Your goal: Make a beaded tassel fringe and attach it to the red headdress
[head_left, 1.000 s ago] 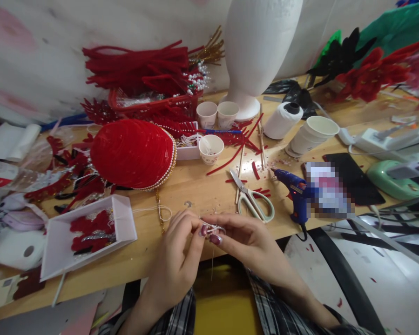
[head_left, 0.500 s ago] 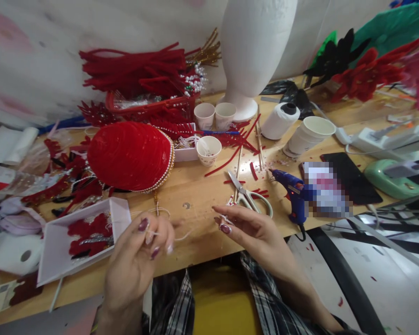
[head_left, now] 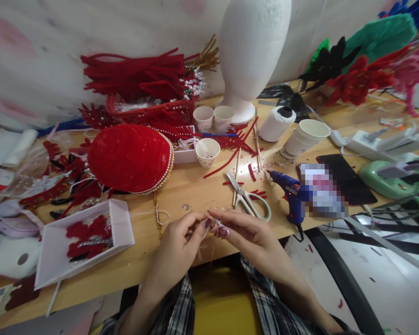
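My left hand [head_left: 181, 242] and my right hand [head_left: 254, 235] meet at the fingertips over the table's front edge. The right fingers pinch a small whitish beaded piece [head_left: 217, 223]; its details are too small to tell. My left thumb and fingers are closed at the same piece, and what they grip is hidden. A thin thread hangs below the fingertips. Just behind the right hand lie scissors [head_left: 246, 197] with pale handles. To the left rests a red rounded cap [head_left: 129, 158] with a pearl trim, a gold bead strand hanging from it.
A white box [head_left: 122, 223] with red pieces stands at the left. A blue glue gun [head_left: 293, 193] and phones lie right. Behind are paper cups [head_left: 207, 152], a thread spool [head_left: 277, 123], a white foam head [head_left: 253, 51] and a red basket [head_left: 150, 111].
My left hand has moved right, from beside the white box to the fingertips of my right hand. The right hand has stayed nearly in place, and the view has shifted slightly.
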A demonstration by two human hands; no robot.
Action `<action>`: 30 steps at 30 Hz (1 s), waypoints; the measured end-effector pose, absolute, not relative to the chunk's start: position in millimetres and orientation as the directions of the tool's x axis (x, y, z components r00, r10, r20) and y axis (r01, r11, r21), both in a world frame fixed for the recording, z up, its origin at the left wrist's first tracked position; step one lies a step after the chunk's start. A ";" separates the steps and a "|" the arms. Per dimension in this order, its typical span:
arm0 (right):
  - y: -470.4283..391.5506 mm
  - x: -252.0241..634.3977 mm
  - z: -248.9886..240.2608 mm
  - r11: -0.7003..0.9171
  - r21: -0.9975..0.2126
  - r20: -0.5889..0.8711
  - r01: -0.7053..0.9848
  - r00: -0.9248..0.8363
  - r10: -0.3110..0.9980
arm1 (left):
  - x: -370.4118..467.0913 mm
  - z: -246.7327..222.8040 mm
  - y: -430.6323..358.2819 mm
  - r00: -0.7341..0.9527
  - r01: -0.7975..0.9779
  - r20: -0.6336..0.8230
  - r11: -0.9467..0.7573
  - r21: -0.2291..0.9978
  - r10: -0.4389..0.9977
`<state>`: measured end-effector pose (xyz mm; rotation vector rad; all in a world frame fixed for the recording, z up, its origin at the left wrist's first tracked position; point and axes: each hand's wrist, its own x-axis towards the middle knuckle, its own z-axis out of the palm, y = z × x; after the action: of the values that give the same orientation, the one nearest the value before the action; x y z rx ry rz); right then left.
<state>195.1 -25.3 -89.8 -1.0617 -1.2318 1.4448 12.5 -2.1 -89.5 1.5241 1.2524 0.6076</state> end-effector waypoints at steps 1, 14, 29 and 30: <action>-25.4 196.2 -90.0 -0.056 -0.994 -0.037 -0.091 -0.195 0.980 | 10.6 -89.2 -2.0 0.314 0.413 -0.217 0.073 0.908 0.925; -26.6 194.4 -95.7 -0.020 -0.999 -0.013 -0.028 -0.203 0.979 | 1.6 -81.7 -4.4 0.394 0.234 -0.253 0.170 0.957 0.884; -28.4 192.3 -92.7 0.139 -0.977 0.102 0.160 -0.220 0.970 | -6.5 -81.1 -7.3 0.401 0.400 -0.071 -0.105 0.910 0.913; -27.9 191.3 -92.3 0.145 -0.975 0.105 0.168 -0.228 0.968 | -7.8 -80.1 -7.4 0.398 0.399 -0.067 -0.107 0.910 0.915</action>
<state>191.3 -27.9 -92.3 -1.1342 -1.5661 1.1781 -7.8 -7.4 -80.1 1.6950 1.1642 0.6719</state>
